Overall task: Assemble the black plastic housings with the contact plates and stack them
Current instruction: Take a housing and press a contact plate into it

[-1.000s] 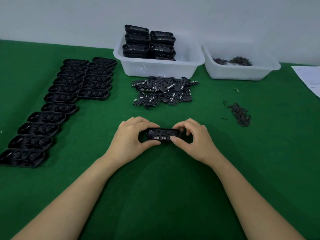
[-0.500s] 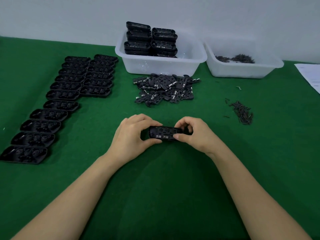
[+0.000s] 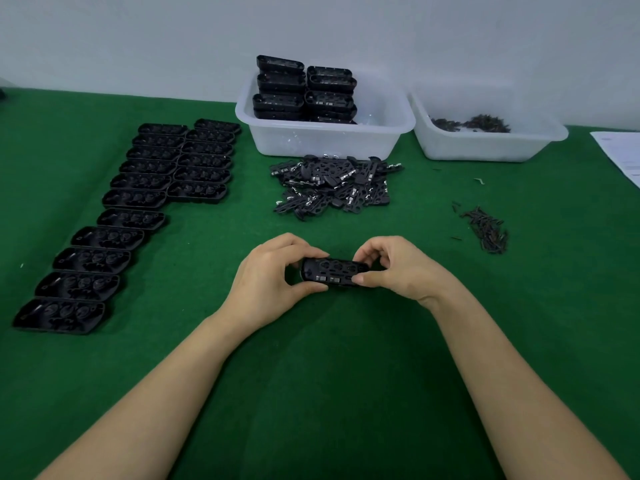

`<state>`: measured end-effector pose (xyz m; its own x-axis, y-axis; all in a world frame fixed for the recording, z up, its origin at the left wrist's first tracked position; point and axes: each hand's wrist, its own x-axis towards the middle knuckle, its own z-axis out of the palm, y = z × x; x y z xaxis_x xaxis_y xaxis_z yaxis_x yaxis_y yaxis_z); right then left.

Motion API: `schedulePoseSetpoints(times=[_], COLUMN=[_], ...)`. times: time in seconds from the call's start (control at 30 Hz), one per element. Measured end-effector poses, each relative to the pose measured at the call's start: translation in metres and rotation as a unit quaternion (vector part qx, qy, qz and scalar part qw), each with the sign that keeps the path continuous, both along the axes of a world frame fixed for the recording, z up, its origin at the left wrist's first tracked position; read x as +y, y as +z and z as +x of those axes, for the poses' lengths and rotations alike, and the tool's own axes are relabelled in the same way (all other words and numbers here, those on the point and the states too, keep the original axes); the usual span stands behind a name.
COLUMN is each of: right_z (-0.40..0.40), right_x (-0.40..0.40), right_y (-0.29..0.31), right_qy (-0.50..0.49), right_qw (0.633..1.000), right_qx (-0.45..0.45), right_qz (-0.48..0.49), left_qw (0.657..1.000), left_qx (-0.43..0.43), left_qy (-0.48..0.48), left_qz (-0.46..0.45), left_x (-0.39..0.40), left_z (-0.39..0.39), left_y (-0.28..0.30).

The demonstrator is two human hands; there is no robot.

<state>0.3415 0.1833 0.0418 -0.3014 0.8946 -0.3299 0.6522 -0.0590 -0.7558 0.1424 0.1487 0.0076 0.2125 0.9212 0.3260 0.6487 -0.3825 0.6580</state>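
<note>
Together, both hands hold one black housing (image 3: 333, 274) just above the green cloth (image 3: 311, 393).

Left hand (image 3: 268, 282) pinches its left end, right hand (image 3: 398, 268) its right end, fingers curled. Beyond them lies the contact plate pile (image 3: 334, 185); empty housings (image 3: 135, 216) line up off the left hand.

**Bare forearms and hands, nothing worn**

Two forearms enter from the bottom edge of the head view, both uncovered from the frame's edge to the wrist, with no sleeve hem in sight. The left hand (image 3: 268, 284) and the right hand (image 3: 403, 268) are bare as well: no gloves, rings, watch or wristband show on them. The fingernails that can be seen are short and unpainted, one plainly visible on the right thumb (image 3: 358, 279). No marks or tape appear on either arm.
</note>
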Motion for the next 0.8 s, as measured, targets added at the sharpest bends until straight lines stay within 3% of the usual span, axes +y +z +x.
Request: schedulePoseSetpoints(times=[0.2, 0.3, 0.37, 0.47, 0.53, 0.7, 0.8], right_z=[-0.004, 0.004, 0.01, 0.017, 0.018, 0.009, 0.007], right_x=[-0.001, -0.007, -0.011, -0.009, -0.006, -0.006, -0.004], right_y=[-0.008, -0.015, -0.017, -0.017, -0.017, -0.025, -0.029], right_qy=[-0.021, -0.001, -0.005, -0.105, -0.161, -0.118, -0.125], right_qw=[0.999, 0.996, 0.99, 0.962, 0.946, 0.959, 0.947], right_qx=[-0.011, 0.007, 0.069, 0.201, 0.232, 0.078, 0.06], right_qz=[0.028, 0.088, 0.126, 0.151, 0.16, 0.245, 0.291], left_qw=[1.0, 1.0, 1.0, 1.0, 0.999, 0.997, 0.996], left_qx=[-0.012, -0.01, -0.005, 0.006, 0.014, 0.055, 0.072], left_qy=[0.003, 0.011, 0.012, 0.014, 0.019, 0.013, -0.005], left_qz=[-0.012, -0.016, -0.016, -0.021, -0.023, -0.045, -0.057], left_x=[0.001, 0.001, 0.001, 0.002, 0.002, 0.005, 0.01], left_z=[0.0, 0.0, -0.001, -0.001, -0.001, -0.003, -0.006], left_y=[0.001, 0.0, 0.001, 0.0, 0.0, 0.001, 0.005])
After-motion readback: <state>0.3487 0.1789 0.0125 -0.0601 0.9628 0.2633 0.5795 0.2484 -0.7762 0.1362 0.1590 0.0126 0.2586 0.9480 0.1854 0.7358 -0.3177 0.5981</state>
